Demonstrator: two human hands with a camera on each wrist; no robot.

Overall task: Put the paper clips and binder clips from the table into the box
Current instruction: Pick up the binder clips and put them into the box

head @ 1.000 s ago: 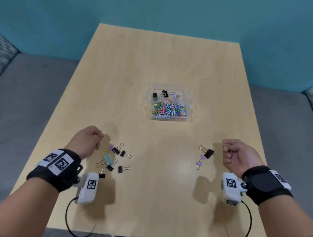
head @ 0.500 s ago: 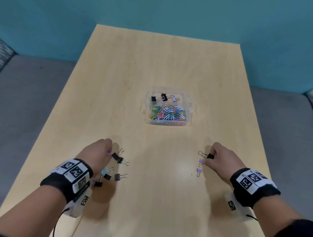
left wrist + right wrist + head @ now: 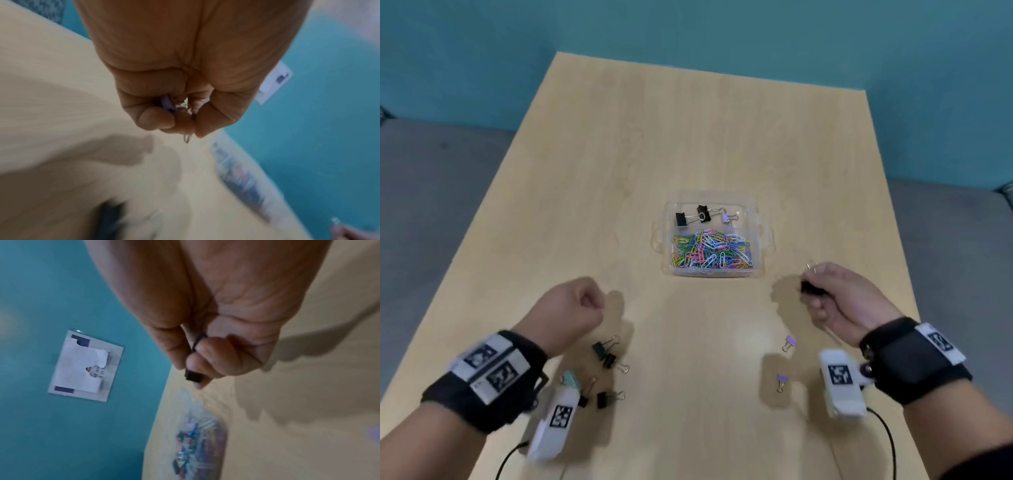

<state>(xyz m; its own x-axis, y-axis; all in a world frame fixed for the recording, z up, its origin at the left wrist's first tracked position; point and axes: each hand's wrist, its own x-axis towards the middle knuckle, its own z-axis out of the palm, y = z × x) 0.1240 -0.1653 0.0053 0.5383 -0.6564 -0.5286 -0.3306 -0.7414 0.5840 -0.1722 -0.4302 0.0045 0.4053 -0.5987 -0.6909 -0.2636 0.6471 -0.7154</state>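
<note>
Left hand (image 3: 571,308) lifted gripping purple binder clip (image 3: 167,104), right hand (image 3: 849,301) raised pinching black binder clip (image 3: 810,287)

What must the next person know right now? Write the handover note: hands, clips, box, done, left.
Left hand: raised, pinching a purple binder clip.
Right hand: raised, pinching a black binder clip.
Box: mid-table, holding coloured paper clips and three binder clips.
Left: drop both held clips in; then the cluster of binder clips under the left hand and two purple clips near the right wrist.
</note>
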